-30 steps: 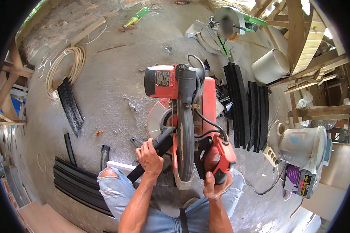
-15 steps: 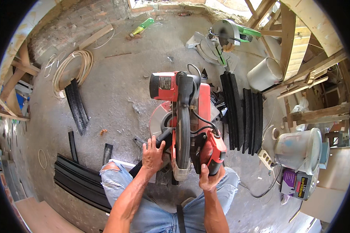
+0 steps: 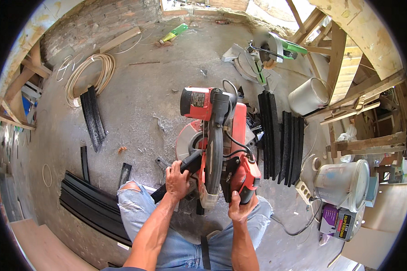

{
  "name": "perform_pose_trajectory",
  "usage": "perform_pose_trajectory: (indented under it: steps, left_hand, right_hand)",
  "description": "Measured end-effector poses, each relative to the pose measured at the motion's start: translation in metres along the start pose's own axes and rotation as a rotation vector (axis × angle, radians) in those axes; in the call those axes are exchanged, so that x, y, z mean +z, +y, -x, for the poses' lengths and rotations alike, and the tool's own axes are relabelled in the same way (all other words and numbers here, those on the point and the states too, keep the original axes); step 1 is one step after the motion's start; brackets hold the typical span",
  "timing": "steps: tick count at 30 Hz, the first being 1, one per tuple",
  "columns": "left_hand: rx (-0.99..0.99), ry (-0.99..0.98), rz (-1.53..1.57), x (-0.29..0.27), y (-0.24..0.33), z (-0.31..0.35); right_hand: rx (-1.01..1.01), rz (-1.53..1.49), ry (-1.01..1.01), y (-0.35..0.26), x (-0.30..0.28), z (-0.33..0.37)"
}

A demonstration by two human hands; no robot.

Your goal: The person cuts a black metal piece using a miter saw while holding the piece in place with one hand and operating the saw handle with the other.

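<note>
A red and black miter saw (image 3: 239, 119) stands on the floor between my knees, its round blade guard facing me. My right hand (image 3: 241, 207) is wrapped round the saw's red and black handle (image 3: 247, 179). On the left of the blade, my left hand (image 3: 177, 180) has its fingers curled over a black moulding strip (image 3: 192, 163) that lies slanted across the saw's base. The strip's lower end (image 3: 159, 193) shows beside my left knee. The blade's edge and the strip's far end are hidden by the guard.
Long black mouldings (image 3: 92, 205) lie by my left knee, and more mouldings (image 3: 270, 135) lie right of the saw. A coiled hose (image 3: 108, 72), a green miter saw (image 3: 251, 63), a white bucket (image 3: 343, 180), a power strip (image 3: 304, 191) and a purple-black box (image 3: 339, 221) surround me.
The fingers of my left hand, more spread before, have curled tighter over the strip. My right hand stays on the saw handle. The whole view has shifted slightly.
</note>
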State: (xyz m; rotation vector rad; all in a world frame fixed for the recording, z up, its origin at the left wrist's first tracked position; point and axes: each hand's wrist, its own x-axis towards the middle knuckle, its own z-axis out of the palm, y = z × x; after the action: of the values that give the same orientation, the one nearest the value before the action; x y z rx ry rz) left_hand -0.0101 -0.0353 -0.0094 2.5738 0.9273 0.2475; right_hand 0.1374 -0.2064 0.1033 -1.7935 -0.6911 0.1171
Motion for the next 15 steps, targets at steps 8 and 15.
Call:
perform_pose_trajectory:
  steps: [8, 15]
  left_hand:
    - [-0.341, 0.315, 0.101, 0.005, 0.037, 0.006]
    - [-0.613, -0.092, -0.082, -0.008, 0.018, -0.017]
  right_hand:
    - [-0.059, 0.01, 0.046, 0.002, 0.003, -0.002]
    - [-0.076, 0.03, 0.063, -0.003, 0.005, -0.003]
